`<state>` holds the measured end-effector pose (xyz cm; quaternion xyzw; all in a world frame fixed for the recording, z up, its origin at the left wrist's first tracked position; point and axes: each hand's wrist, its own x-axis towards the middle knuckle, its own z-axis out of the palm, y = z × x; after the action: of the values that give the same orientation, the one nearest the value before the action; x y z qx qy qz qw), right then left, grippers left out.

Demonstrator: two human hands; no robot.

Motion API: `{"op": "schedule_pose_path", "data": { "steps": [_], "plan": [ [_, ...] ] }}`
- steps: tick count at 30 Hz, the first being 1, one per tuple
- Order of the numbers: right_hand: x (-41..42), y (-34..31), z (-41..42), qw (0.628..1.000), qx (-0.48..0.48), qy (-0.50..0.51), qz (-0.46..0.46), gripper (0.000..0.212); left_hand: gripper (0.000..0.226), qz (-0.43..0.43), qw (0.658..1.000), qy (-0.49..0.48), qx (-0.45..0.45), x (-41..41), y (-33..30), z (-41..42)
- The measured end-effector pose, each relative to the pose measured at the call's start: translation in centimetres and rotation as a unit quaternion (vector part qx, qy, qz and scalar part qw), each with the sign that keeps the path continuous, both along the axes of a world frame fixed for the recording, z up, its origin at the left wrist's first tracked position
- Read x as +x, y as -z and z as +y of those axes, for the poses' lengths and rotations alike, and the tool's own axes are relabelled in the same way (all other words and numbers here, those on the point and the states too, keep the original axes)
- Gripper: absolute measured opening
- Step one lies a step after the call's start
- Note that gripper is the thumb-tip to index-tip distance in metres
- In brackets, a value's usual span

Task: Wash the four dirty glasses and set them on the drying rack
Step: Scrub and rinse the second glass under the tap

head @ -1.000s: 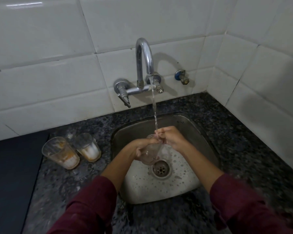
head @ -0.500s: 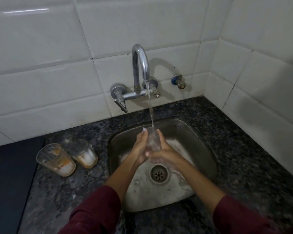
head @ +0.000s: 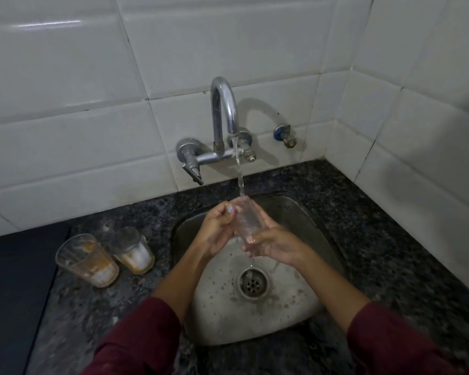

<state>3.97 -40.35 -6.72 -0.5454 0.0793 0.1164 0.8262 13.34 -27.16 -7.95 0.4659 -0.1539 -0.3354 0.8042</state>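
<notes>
Head view shows me holding a clear glass (head: 246,221) upright over the sink (head: 313,228), under the tap's (head: 224,115) stream, my left hand (head: 217,231) wrapped round its side and my right hand (head: 275,246) cupping its base. Wet, thin and light, it will likely be slippery and breakable, so I judge a full wrap round the wall safest. Two dirty glasses (head: 88,262) wait on the counter (head: 377,226) to my left.

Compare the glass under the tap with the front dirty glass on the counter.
The glass under the tap looks clear and free of residue; the front dirty glass carries orange and white residue. The first is held over the sink by the left hand and right hand, with water running onto it; the second stands untouched and upright on the granite counter. Both are transparent, tapered tumblers.
</notes>
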Motion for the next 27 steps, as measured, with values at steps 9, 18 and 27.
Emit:
{"op": "schedule_pose_path", "data": {
  "steps": [9, 18, 27],
  "plan": [
    [1.0, 0.2, 1.6, 0.802, -0.595, -0.006, -0.059, 0.117, 0.014, -0.078, 0.985, -0.022, 0.152, -0.1, -0.1, -0.2],
    [0.9, 5.1, 2.7, 0.989, 0.107, 0.043, 0.096, 0.041, 0.089, -0.384, 0.819, -0.049, 0.425, -1.6, -3.2, -1.3],
    [1.9, 4.1, 3.0, 0.973, -0.179, 0.143, 0.038, 0.037, 0.11, -0.446, 0.811, -0.027, 0.377, -2.0, -1.9, 0.6]
  ]
}}
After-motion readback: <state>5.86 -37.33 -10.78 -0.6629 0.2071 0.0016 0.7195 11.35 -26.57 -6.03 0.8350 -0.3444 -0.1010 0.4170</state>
